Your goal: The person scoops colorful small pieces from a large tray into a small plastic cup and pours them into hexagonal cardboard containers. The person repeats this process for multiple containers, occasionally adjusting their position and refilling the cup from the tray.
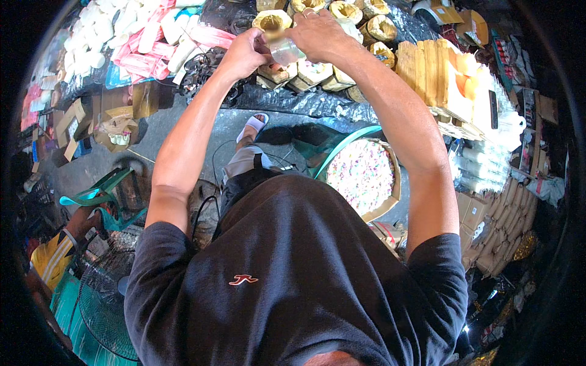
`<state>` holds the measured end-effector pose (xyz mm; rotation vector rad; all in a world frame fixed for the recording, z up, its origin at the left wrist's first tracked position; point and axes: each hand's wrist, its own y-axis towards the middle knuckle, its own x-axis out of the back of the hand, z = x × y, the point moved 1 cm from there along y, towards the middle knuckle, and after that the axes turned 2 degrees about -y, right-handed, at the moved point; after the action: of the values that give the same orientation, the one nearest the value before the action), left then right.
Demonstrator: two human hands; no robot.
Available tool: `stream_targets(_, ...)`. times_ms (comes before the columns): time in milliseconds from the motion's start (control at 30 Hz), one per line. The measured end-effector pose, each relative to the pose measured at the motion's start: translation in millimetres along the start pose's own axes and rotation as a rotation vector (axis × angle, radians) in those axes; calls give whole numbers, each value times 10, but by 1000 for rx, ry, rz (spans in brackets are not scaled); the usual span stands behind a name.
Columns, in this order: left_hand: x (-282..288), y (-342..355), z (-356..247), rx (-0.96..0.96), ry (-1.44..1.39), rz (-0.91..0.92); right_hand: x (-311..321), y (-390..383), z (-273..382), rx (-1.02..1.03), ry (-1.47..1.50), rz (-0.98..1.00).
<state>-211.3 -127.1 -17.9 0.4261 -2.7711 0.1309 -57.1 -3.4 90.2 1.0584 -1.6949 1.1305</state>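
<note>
Our left hand (pixel 247 56), almost closed, pinches a blurred clear plastic piece (pixel 284 52) just over the hexagonal tubes (pixel 278 72); we cannot tell whether our right hand (pixel 320 38) grips it; if our 2 hands pull unevenly, it could slip or crease

Dark navy-black shirt (pixel 293 244), short loose sleeves (pixel 436 287); small red-outlined emblem (pixel 243 279), lower left of center. Grey-and-black legwear (pixel 239 161), upper center. Pale lavender open-toe slide (pixel 259 123) above it.
</note>
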Motion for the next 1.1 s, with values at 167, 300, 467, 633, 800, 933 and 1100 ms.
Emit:
stream_targets(167,25,-52,-163,32,24,53,-24,-27,-26,-25,15,27)
stream_targets(300,-25,-90,55,-169,117,41,-93,-121,-100,-38,120,37)
stream_targets(467,-29,-57,-138,-650,407,5,-307,-484,-116,-148,235,-49)
stream_targets(633,-72,43,-106,-382,177,222,-382,-650,-34,-242,310,-116)
stream_targets(800,-101,112,-79,-483,329,212,-359,-1063,66,-372,570,-321)
stream_targets(933,-130,207,-177,-464,412,279,-825,-1561,411,-638,1020,-555)
stream_targets(1100,-17,247,-98,-450,445,159,-1980,-1713,1066,-1012,1564,-870)
